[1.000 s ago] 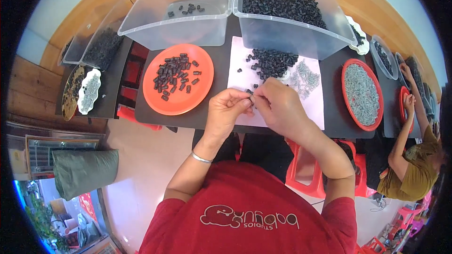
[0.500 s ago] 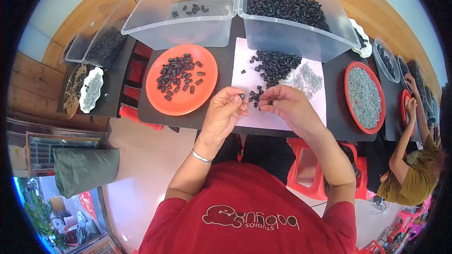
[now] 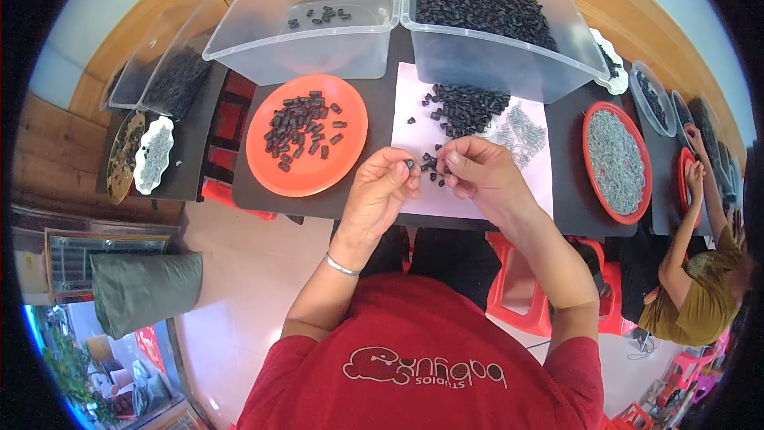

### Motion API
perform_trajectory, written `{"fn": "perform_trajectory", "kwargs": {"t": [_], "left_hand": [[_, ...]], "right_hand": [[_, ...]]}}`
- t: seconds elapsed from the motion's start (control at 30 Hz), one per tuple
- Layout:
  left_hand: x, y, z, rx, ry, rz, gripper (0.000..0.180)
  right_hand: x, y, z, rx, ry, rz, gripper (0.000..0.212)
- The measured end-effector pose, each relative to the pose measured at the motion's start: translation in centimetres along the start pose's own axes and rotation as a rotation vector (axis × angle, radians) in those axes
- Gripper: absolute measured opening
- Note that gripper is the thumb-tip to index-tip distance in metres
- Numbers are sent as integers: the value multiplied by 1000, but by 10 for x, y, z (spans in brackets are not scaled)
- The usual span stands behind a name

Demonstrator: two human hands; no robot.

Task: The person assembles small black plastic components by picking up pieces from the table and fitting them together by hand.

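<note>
Over the front of a pale pink sheet point(image 3: 410, 91), my left hand point(image 3: 380, 191) pinches a small black cylindrical part point(image 3: 410, 164) with its end turned up. Close to its right is my right hand point(image 3: 484, 175), thumb and fingertips pressed together; whatever they hold, if anything, is too small to make out. A few loose black parts point(image 3: 430, 162) lie on the sheet between and behind the hands. Behind them spreads a heap of short black parts point(image 3: 469, 107), with small metallic, spring-like pieces point(image 3: 521, 134) to its right.
An orange plate point(image 3: 267, 167) with longer black cylinders stands left. Two clear bins point(image 3: 318, 60) are at the back, the right one holding many black parts. A red tray point(image 3: 590, 161) of silvery pieces lies right. Farther right, a co-worker's hands point(image 3: 695, 179) work.
My right hand has turned and its fingertips have come up a little toward the left hand, from lower over the loose parts. My left hand keeps its pinch nearly still.
</note>
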State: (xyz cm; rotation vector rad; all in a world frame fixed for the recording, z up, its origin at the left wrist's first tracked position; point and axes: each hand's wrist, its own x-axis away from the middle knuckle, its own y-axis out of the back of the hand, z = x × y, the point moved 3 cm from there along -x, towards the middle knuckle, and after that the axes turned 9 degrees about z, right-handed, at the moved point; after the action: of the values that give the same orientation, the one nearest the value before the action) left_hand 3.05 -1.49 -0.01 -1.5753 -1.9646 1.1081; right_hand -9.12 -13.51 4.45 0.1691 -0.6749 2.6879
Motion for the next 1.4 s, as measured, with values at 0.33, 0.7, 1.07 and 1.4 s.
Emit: {"fn": "perform_trajectory", "kwargs": {"t": [0.33,0.7,1.07,1.4], "left_hand": [[0,4,2,69,-7,31,15],[-2,4,2,54,-5,47,15],[-2,3,1,46,-7,50,14],[-2,4,2,49,-17,47,14]], "right_hand": [[0,-8,2,32,68,57,21],[-3,-7,4,226,262,66,22],[-5,-12,14,446,386,24,18],[-4,-19,17,608,447,84,22]]}}
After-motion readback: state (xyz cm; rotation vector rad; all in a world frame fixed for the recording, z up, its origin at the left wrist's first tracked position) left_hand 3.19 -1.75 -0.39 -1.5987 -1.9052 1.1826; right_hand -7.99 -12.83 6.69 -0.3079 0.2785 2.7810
